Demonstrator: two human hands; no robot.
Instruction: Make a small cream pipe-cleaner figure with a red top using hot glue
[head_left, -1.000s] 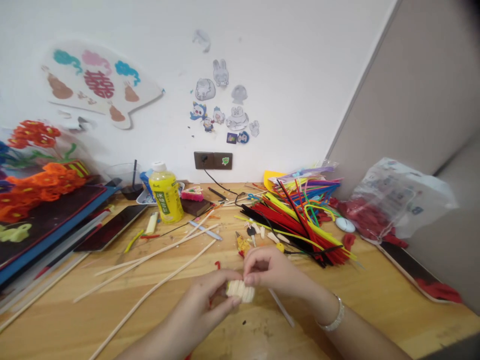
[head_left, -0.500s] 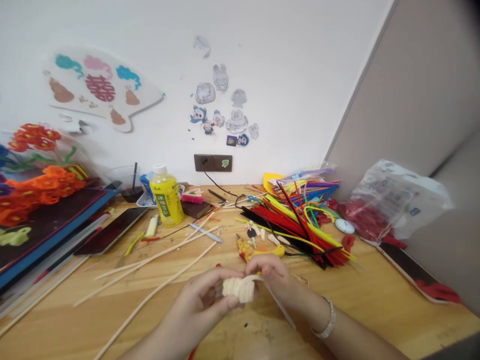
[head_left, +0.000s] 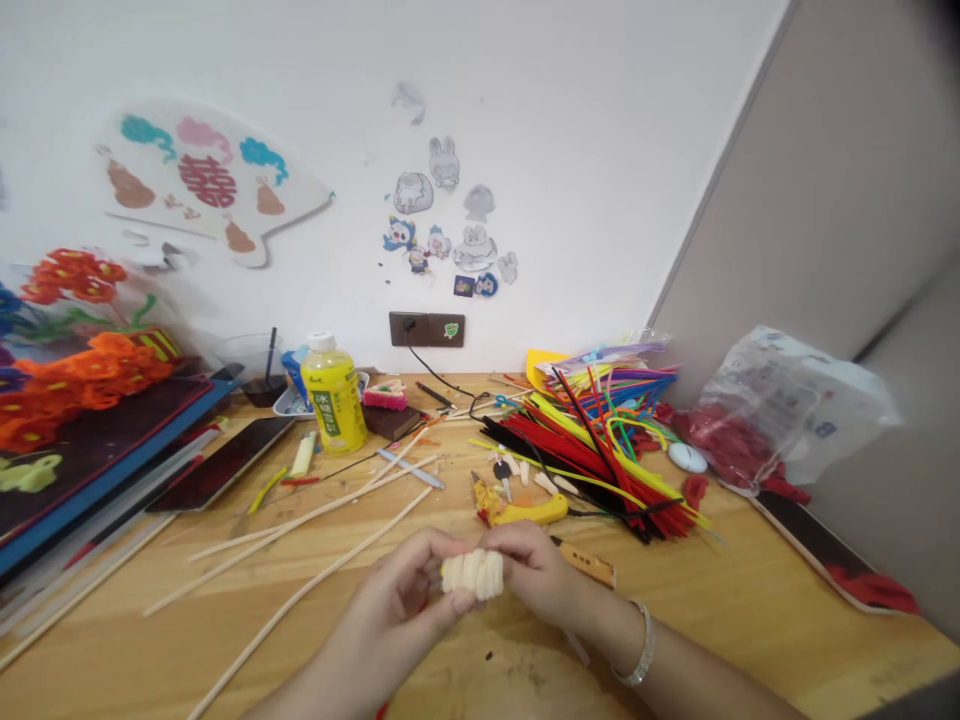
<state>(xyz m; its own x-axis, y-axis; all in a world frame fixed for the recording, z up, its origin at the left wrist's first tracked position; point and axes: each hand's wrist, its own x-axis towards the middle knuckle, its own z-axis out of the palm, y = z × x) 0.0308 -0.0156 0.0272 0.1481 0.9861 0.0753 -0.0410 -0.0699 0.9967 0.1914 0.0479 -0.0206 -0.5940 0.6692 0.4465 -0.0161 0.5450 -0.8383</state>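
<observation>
Both hands meet over the front of the table around a small cream roll [head_left: 474, 575] wound from a fuzzy strand that looks like pipe cleaner. My left hand [head_left: 409, 590] is closed on its left end, thumb below and fingers behind. At the right end, my right hand [head_left: 536, 575] is closed, with its fingertips pinching the strand against the roll. A pale loose end [head_left: 577, 648] of the strand shows beneath my right wrist. A bit of yellow shows at the roll's left side. Just beyond my hands lies a yellow glue gun [head_left: 521, 508].
Red, black and yellow pipe cleaners [head_left: 592, 455] are heaped at the right beside a plastic bag [head_left: 795, 400]. Long cream strands [head_left: 315, 580] cross the left side. A yellow drink bottle [head_left: 334, 400], a dark tablet-like slab [head_left: 225, 465] and orange fuzzy flowers [head_left: 82, 385] stand farther left.
My right hand has turned and closed in against the roll. The strand that arched over it now lies down around it, its loose end mostly behind my wrist.
</observation>
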